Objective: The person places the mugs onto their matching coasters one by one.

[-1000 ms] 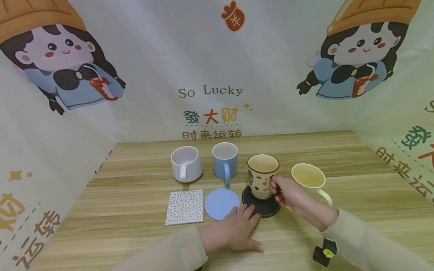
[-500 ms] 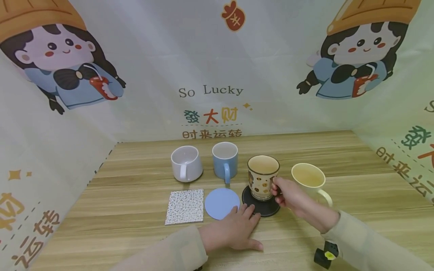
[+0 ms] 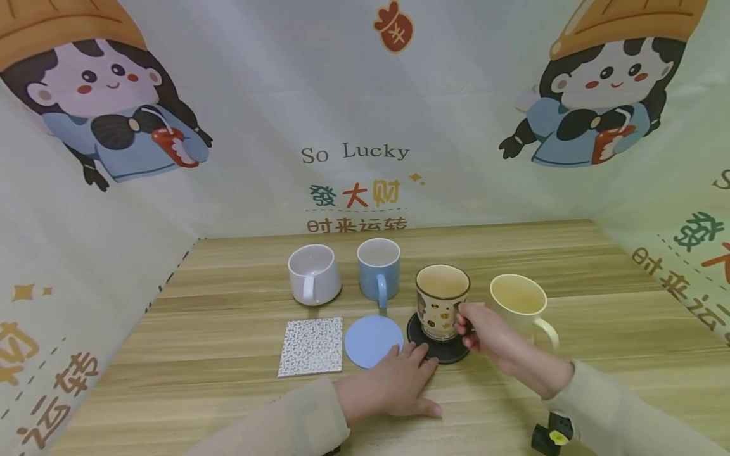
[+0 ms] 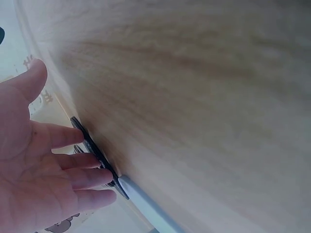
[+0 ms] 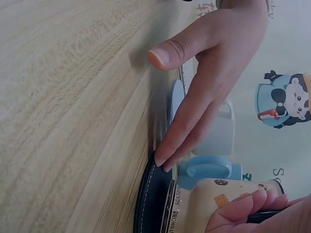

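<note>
A cream mug (image 3: 442, 304) with a dark rim and small printed pictures stands upright over the round black coaster (image 3: 447, 351). My right hand (image 3: 490, 332) grips this mug by its dark handle, seen close up in the right wrist view. My left hand (image 3: 393, 383) lies with straight, spread fingers, its fingertips at the near left edge of the black coaster. In the left wrist view those fingers (image 4: 92, 177) overlap the coaster's edge. Just left of the coaster lies a round blue coaster (image 3: 371, 342), partly behind the left fingertips.
A white mug (image 3: 319, 278) and a light blue mug (image 3: 382, 278) stand at the back, handles toward me. The pale yellow mug (image 3: 516, 294) stands right, partly behind my right hand. A square patterned coaster (image 3: 310, 347) lies left. Printed cloth (image 3: 256, 126) walls the wooden table.
My right hand has brought the printed mug slightly down and nearer to me over the black coaster. The left hand has stayed in place.
</note>
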A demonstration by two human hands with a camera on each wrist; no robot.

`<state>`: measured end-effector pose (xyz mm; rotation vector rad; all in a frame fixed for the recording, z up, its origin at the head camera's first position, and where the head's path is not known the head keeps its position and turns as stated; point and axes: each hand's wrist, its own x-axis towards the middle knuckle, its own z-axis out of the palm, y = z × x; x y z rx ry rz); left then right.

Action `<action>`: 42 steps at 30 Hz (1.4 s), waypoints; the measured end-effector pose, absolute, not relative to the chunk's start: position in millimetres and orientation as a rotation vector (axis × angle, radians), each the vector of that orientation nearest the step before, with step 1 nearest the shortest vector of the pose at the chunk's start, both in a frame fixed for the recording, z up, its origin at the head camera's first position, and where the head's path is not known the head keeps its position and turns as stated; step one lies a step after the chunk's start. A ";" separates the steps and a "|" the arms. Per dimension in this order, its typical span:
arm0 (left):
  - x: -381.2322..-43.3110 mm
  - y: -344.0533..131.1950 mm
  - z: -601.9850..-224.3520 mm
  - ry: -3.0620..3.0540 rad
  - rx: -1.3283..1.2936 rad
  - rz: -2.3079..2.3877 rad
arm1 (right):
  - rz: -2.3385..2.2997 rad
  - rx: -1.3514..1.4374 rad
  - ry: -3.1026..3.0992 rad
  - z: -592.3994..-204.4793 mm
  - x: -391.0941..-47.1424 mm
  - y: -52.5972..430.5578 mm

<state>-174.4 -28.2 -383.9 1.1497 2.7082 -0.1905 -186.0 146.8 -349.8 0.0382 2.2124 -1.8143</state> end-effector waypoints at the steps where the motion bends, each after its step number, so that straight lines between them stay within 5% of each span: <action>1: -174.5 -28.2 -384.2 2.710 1.150 -0.190 | -1.817 0.040 2.211 -350.4 -185.6 146.6; 42: -173.5 -26.9 -385.6 2.714 1.134 -0.187 | -1.811 0.085 2.223 -360.8 -171.8 147.9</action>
